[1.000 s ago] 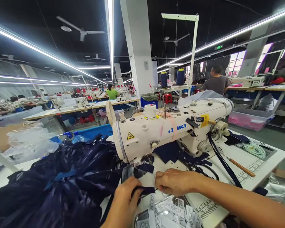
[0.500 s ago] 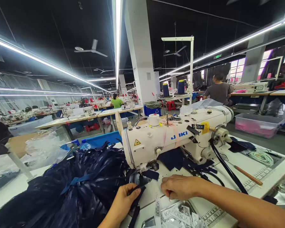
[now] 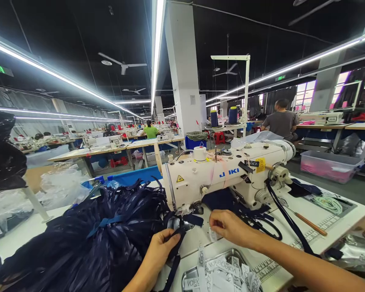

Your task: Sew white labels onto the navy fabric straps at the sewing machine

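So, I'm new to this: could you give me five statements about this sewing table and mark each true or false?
1. The left hand holds a dark strip. True.
2. The printed labels lie in a cardboard box. False: they lie in a metal tray.
3. The right hand grips the wooden-handled tool. False: that tool lies on the table.
4. A blue band runs across the dark bundle. True.
5. That bundle lies right of the sewing machine. False: left.

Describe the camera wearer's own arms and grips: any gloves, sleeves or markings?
The left grip and right grip are bare human hands, ungloved. No sleeve, watch or bracelet shows on the left forearm or right forearm.
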Demonstrator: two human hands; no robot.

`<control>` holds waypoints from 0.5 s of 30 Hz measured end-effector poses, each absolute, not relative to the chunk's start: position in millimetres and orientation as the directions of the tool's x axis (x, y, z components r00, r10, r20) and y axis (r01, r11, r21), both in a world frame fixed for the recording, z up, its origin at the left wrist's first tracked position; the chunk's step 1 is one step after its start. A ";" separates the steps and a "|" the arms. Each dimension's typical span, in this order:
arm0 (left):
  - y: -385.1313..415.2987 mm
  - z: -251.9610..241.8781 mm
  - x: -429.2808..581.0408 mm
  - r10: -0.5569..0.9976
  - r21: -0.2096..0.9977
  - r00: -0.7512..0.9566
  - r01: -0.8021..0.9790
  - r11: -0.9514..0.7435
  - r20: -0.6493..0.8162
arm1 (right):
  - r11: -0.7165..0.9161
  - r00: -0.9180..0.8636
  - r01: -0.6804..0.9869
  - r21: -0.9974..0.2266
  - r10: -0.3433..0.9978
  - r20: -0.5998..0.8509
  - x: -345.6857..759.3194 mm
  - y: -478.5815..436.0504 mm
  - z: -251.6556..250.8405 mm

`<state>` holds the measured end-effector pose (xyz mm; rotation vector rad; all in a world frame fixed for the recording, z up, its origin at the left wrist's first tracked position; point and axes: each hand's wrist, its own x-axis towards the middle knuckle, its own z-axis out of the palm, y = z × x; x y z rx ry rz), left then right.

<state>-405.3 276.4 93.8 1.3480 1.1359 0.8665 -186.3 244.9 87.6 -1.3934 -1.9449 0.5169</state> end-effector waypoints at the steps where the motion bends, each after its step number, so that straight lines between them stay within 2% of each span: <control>1: 276.6 93.1 -405.6 0.959 0.988 0.261 0.133 0.079 -0.112 | 0.311 -0.131 0.510 -0.802 0.949 0.285 -193.9 244.7 88.8; 3: 277.9 91.3 -406.0 0.963 0.991 0.253 0.117 0.069 -0.097 | 0.227 -0.062 0.151 -0.962 0.974 0.220 -214.8 243.5 90.0; 4: 278.8 90.5 -406.1 0.961 0.991 0.258 0.114 0.068 -0.096 | 0.191 -0.032 0.010 -0.982 0.981 0.190 -226.8 243.0 89.9; 6: 279.8 90.0 -406.2 0.958 0.991 0.268 0.116 0.073 -0.102 | 0.147 0.029 -0.170 -0.975 0.989 0.144 -250.3 243.6 88.4; 9: 278.1 91.9 -406.8 0.958 0.992 0.266 0.101 0.082 -0.106 | 0.127 0.093 -0.255 -0.959 0.990 0.106 -274.7 249.7 85.5; 15: 275.4 90.4 -409.6 0.959 0.994 0.261 0.035 0.105 -0.110 | 0.164 0.197 -0.176 -0.971 0.972 0.129 -285.1 263.0 81.0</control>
